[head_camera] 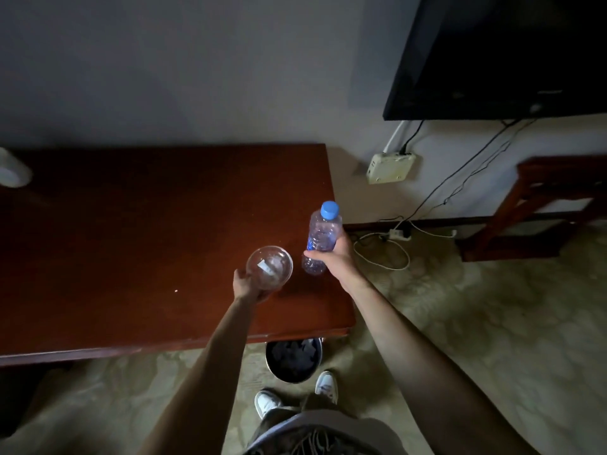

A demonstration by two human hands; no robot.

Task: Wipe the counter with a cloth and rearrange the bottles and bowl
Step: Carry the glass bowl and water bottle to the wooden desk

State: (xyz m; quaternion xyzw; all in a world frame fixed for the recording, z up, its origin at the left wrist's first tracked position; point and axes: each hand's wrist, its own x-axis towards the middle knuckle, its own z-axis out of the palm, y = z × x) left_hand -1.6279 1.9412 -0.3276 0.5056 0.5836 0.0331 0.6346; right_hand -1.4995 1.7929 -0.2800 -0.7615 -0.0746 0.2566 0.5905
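**Desk:** What's on your feed, starting from the left edge?

**Operator:** At the far left edge, middle height, I see a pale rounded object (11,169) on the counter (131,224); it's too dim for me to say what it is. The counter is dark red wood and fills the left and centre of the frame.

**Desk:** And the hands?

**Operator:** Just left of centre, the left hand (248,285) is curled under and around the near side of a clear bowl (270,267), gripping it. I can't tell whether the bowl sits on the wood or is lifted a touch. There's a white tag inside it.

**Desk:** Moving right?

**Operator:** Just beside the bowl, the right hand (331,254) is clamped round the middle of a clear bottle (322,238) with a blue cap, tilted a little, over the counter's right end. Whether its base touches the surface, I can't say.

**Desk:** Anything else?

**Operator:** Lower centre, a bin (293,359) tucked under the counter edge, white shoes (267,402) below it. Upper right, a dark television (509,54) on the wall, with a cream box (391,167) and cables beneath it. At the right edge, a wooden stand (542,198).
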